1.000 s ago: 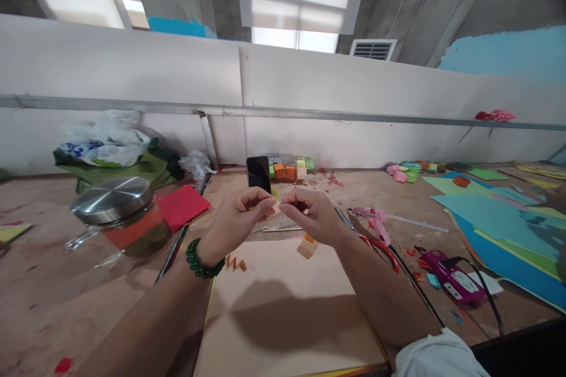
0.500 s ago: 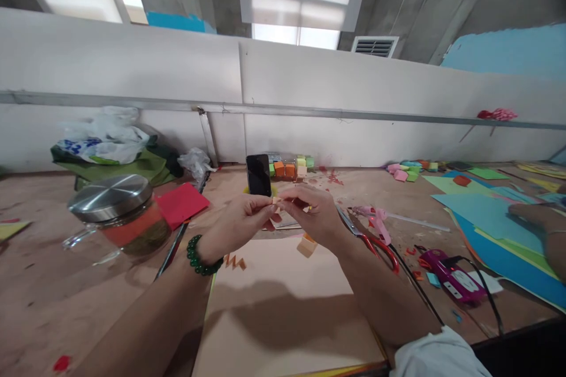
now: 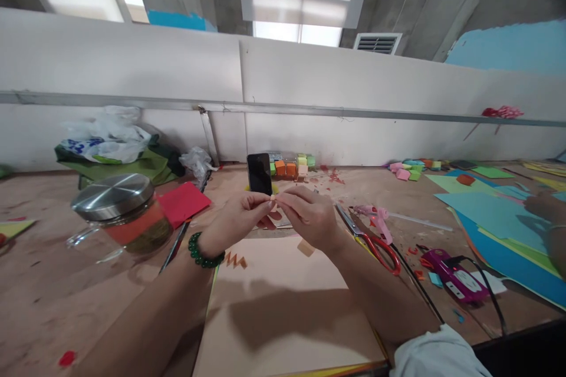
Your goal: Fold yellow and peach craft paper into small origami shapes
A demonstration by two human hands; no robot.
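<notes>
Fingers (image 3: 292, 202) pinch a small peach scrap (image 3: 273, 197), apparently paper.

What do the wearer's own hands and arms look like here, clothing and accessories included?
Both are gloveless. The left hand has a green beaded bracelet at its wrist; the right hand possibly a ring. A pale, rumpled sleeve shows on the right arm.
</notes>
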